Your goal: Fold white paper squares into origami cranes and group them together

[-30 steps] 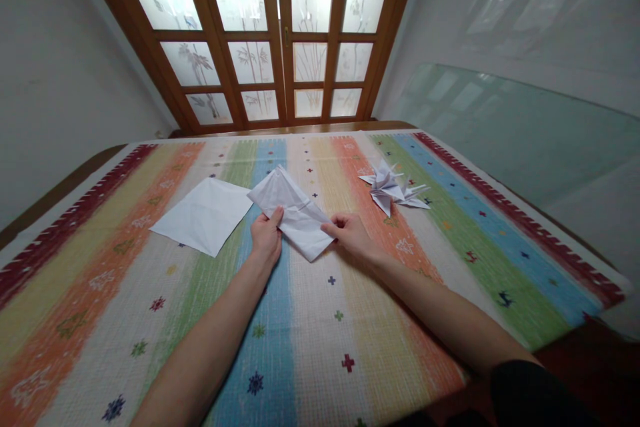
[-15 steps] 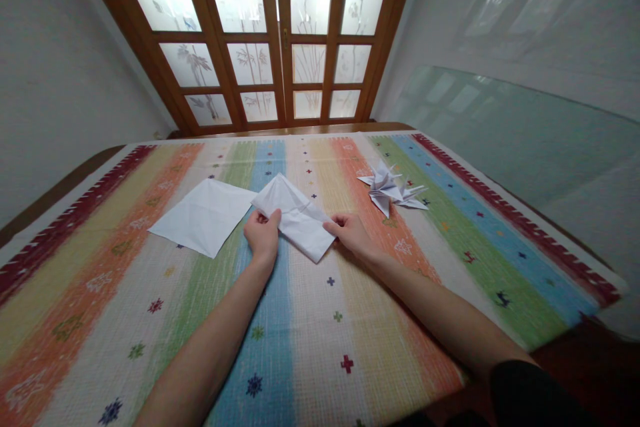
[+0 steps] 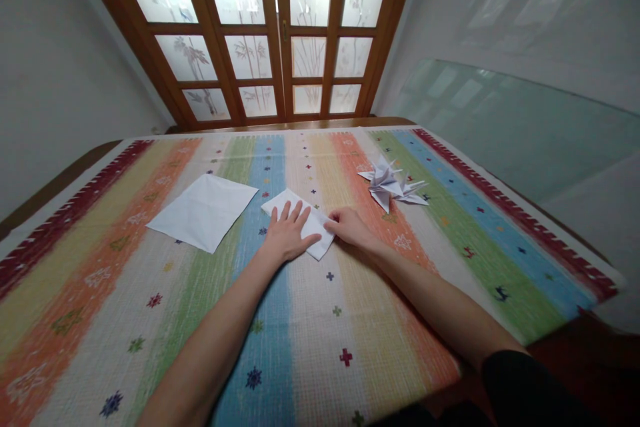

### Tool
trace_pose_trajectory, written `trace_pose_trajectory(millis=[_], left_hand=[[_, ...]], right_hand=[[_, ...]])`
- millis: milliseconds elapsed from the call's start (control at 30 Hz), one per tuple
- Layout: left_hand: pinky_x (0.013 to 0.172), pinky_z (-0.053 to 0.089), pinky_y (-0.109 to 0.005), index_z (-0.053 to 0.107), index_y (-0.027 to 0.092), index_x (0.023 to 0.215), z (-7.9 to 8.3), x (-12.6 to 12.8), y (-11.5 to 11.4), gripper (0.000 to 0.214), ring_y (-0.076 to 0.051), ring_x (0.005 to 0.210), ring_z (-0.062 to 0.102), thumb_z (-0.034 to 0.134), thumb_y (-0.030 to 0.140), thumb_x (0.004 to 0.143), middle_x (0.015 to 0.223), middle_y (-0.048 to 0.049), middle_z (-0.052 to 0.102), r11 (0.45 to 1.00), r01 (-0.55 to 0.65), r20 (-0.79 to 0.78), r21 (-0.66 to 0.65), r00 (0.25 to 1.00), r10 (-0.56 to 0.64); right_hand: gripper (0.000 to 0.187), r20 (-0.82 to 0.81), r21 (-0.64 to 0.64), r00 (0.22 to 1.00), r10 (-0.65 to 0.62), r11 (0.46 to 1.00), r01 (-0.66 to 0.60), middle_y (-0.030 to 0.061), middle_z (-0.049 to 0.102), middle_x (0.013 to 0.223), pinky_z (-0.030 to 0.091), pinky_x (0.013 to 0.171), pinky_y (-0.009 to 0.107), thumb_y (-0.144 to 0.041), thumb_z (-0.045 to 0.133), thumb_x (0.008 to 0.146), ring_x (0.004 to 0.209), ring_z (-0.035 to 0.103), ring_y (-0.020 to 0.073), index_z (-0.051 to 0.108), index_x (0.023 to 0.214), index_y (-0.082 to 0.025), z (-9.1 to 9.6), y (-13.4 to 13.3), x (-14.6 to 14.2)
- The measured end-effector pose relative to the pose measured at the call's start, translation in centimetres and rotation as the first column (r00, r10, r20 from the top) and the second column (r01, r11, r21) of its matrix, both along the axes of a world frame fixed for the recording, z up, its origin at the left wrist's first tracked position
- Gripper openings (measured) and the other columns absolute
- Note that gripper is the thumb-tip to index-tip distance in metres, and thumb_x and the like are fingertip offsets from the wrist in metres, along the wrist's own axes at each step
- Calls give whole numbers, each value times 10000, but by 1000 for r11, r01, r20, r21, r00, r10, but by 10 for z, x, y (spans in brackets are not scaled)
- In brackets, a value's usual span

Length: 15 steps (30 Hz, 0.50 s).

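Note:
A folded sheet of white paper (image 3: 316, 221) lies on the striped tablecloth in front of me. My left hand (image 3: 289, 230) rests flat on top of it, fingers spread, and covers its near left part. At the paper's right corner, my right hand (image 3: 347, 225) pinches the edge between thumb and curled fingers. To the left lies a second, flat square of white paper (image 3: 205, 212) with faint crease lines, apart from both hands.
Folded white paper cranes (image 3: 390, 185) sit close together to the right, beyond my right hand. The striped tablecloth (image 3: 320, 347) covers the table. Wooden doors with glass panes (image 3: 280, 33) stand behind the far table edge, and a glass sheet (image 3: 500, 120) is at the right wall.
My left hand has let go of the paper's left edge and now lies spread on top. The raised far part of the paper has come down flat. My right hand keeps its pinch.

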<state>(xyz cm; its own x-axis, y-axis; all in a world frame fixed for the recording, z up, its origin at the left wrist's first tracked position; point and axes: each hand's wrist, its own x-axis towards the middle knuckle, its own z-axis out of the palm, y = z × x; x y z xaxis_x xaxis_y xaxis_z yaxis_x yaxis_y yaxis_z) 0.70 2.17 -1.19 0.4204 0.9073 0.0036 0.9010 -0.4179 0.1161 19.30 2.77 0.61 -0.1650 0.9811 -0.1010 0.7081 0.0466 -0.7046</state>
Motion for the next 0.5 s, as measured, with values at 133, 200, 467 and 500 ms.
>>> trace_pose_trajectory(millis=[133,200,467,500], left_hand=[[1128,135,-654,280,304,1506,2,-5,8,810,-409,1458,153,364,753,838,1593,-71,230,999,-3,-11,-37,1000,3],[1126,126,-660,269,309,1510,3,-7,13,818,-408,1459,148,350,764,834,1593,-64,232,999,-3,-15,-46,1000,3],[1141,117,-630,241,277,1521,4,-10,20,836,-384,1468,136,320,759,843,1602,-75,195,998,-22,-41,-57,999,19],[1143,121,-626,248,284,1518,3,-10,20,799,-378,1468,141,312,735,862,1601,-66,199,998,-22,-41,-55,999,20]], right_hand=[[121,38,37,999,-5,999,4,11,629,619,330,519,212,-104,550,727,541,521,114,665,752,-130,2,-1,0],[151,53,54,999,-8,999,5,32,675,714,360,555,214,-100,557,738,590,551,125,664,838,-135,1,-1,0],[230,275,128,961,-16,992,-20,63,692,817,415,648,265,-180,594,816,729,611,188,584,1046,-166,5,-8,1],[225,332,181,943,-34,983,-28,77,691,847,430,678,284,-203,603,825,772,617,205,586,1047,-168,7,-11,2]])
